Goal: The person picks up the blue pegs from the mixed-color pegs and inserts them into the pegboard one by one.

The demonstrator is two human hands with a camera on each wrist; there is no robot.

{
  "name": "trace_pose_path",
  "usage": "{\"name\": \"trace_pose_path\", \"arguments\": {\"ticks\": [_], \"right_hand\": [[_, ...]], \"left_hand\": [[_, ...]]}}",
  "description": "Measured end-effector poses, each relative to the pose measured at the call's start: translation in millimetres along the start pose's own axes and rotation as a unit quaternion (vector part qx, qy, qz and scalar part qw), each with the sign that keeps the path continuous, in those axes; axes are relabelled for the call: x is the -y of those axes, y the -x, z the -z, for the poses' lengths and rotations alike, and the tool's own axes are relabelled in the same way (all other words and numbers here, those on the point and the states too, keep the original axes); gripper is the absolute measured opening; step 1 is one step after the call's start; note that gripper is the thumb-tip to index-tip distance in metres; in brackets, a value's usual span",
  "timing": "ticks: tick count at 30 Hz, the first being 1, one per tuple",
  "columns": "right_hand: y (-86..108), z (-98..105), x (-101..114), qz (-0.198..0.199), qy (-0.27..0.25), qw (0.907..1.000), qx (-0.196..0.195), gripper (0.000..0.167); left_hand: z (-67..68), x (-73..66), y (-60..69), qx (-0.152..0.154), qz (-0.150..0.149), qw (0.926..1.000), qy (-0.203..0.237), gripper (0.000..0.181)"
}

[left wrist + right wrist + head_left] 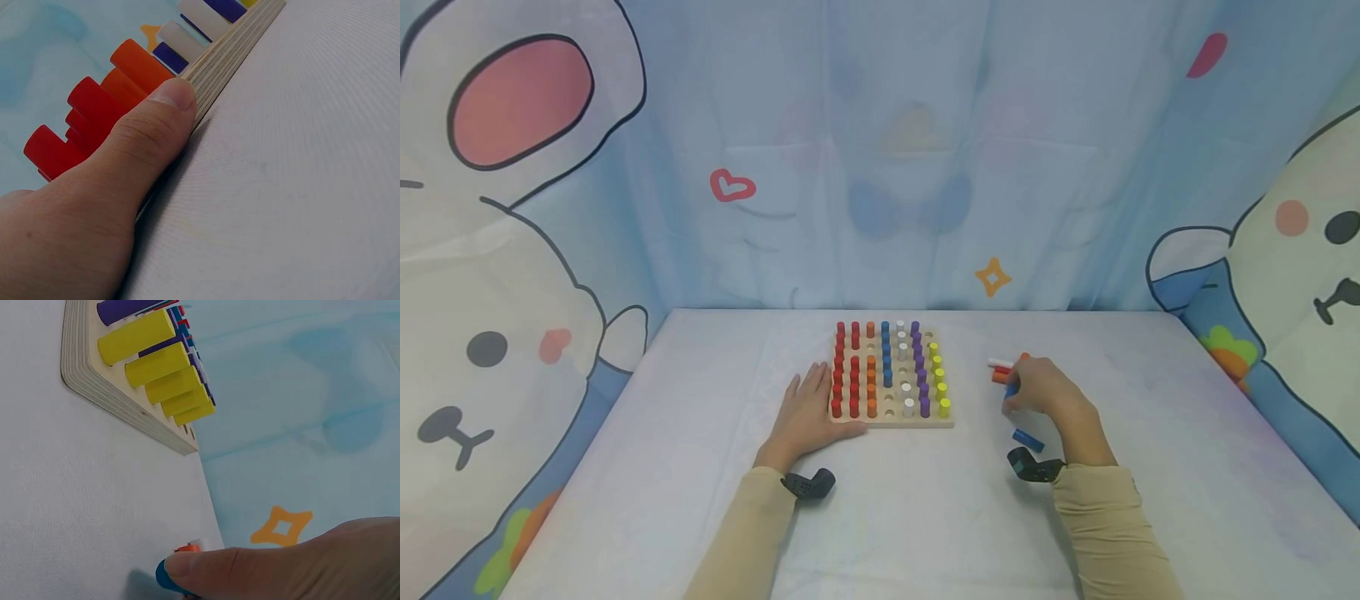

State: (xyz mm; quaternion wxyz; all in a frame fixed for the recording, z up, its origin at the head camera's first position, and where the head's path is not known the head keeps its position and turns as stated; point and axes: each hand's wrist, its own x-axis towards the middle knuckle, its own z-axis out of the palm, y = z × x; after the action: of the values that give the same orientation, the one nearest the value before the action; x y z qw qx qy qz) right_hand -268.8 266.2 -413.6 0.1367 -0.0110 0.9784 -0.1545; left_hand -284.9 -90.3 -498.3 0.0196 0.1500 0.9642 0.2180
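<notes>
A wooden pegboard [936, 422] stands on the table, filled with columns of red, orange, blue, white, purple and yellow pegs, with some holes bare. My left hand [805, 412] rests against its left side, fingers extended; in the left wrist view the straight thumb [147, 128] presses the board's front edge [234, 53]. To the right of the board, my right hand [1048, 389] pinches a blue peg [164, 575] between thumb and fingers, just over the table. Most of that peg is hidden by the hand. Another blue peg [1028, 440] lies nearer the front.
Just beyond the right hand lie a white peg [998, 362], a red peg [1002, 370] and orange pegs [999, 377], partly covered by the hand. The white cloth-covered table [910, 517] ends at a printed blue curtain [1045, 208] behind.
</notes>
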Motion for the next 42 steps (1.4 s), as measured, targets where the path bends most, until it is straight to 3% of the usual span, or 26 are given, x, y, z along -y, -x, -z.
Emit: {"name": "trace_pose_path", "arguments": {"ticks": [5,18,34,42], "right_hand": [[-3.6,-2.1,2.1,0.013,0.004,0.9998,-0.015,0.041],[-5.0,-0.9,11.6,0.071,-0.012,0.9944,-0.077,0.02],[1.2,-0.5,35.6,0.074,-0.027,0.9952,-0.059,0.029],[3.9,-0.6,48.1,0.119,-0.039,0.9854,-0.115,0.02]], "left_hand": [[1.0,0.1,0.8,0.002,-0.004,1.0,0.002,0.121],[0.9,-0.7,0.1,0.002,-0.001,1.0,0.001,0.121],[0.4,-0.2,0.3,0.0,0.0,1.0,0.003,0.121],[0.3,-0.4,0.5,0.0,0.0,1.0,0.001,0.121]]}}
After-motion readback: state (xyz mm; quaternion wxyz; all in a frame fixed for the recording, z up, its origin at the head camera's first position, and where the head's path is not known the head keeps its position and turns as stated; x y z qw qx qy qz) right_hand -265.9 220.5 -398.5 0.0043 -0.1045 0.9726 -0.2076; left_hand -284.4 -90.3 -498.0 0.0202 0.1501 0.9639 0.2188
